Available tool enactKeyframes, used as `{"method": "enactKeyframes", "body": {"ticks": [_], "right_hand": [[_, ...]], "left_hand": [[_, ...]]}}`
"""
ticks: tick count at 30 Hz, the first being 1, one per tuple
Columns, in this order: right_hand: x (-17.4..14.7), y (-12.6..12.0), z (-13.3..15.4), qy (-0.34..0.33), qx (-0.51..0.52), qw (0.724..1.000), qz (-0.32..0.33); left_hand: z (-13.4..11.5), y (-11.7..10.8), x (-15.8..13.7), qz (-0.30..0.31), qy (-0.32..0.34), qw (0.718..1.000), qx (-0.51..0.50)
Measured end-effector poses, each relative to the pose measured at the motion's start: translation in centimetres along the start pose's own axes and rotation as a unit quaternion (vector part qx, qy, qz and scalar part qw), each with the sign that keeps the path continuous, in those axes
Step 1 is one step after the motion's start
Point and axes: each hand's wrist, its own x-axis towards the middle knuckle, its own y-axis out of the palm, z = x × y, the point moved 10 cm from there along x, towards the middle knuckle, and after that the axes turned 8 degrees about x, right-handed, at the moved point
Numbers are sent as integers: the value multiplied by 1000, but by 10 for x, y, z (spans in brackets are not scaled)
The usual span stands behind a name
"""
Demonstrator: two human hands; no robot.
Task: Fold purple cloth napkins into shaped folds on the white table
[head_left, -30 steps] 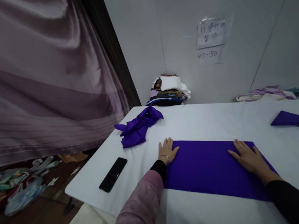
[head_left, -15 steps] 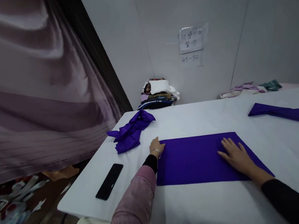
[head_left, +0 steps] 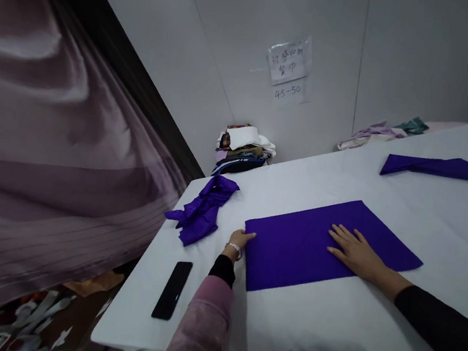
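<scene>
A purple cloth napkin [head_left: 288, 253] lies flat on the white-covered table [head_left: 318, 321], folded into a long four-sided shape. At its left edge is my left hand [head_left: 240, 240], with the thumb over the fabric and the other fingers curled at the edge, gripping it. My right hand [head_left: 352, 250] rests palm down on the middle-right of the napkin, fingers spread. To the left of my left hand sits a crumpled purple cloth [head_left: 205, 209]. A black phone [head_left: 172, 290] lies nearer to me, left of my left forearm.
Another folded purple cloth [head_left: 439, 168] lies at the far right. Stacked clothes [head_left: 244, 151] stand behind the table by the wall, with more fabrics [head_left: 372, 136] farther right. A handwritten sign [head_left: 289, 61] is on the wall. A satin curtain [head_left: 48, 132] hangs at left.
My right hand has slid a little left and toward me across the napkin. The left hand has shifted slightly down along the left edge. The whole view has shifted a little.
</scene>
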Motion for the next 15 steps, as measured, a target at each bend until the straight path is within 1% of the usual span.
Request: {"method": "enactKeyframes", "body": {"ticks": [3, 5, 7, 9, 11, 12, 13, 15], "right_hand": [[1, -1, 0, 5, 17, 1000, 1], [1, -4, 0, 17, 50, 999, -10], [2, -11, 4, 23, 108, 993, -37], [2, -20, 12, 25, 190, 979, -65], [2, -27, 19, 49, 289, 953, -75], [1, -28, 22, 68, 344, 934, -68], [1, -28, 24, 89, 403, 909, -56], [0, -28, 29, 120, 521, 844, -29]], "left_hand": [[5, 7, -21, 38, -4, 998, -40], [-1, 11, -31, 54, 3, 997, -62], [-15, 13, -37, 66, 17, 994, -81], [-37, 18, -42, 79, 37, 992, -96], [-67, 28, -47, 93, 62, 988, -106], [-84, 35, -50, 102, 75, 986, -106], [-101, 45, -54, 109, 88, 984, -106], [-137, 70, -62, 125, 114, 981, -97]]}}
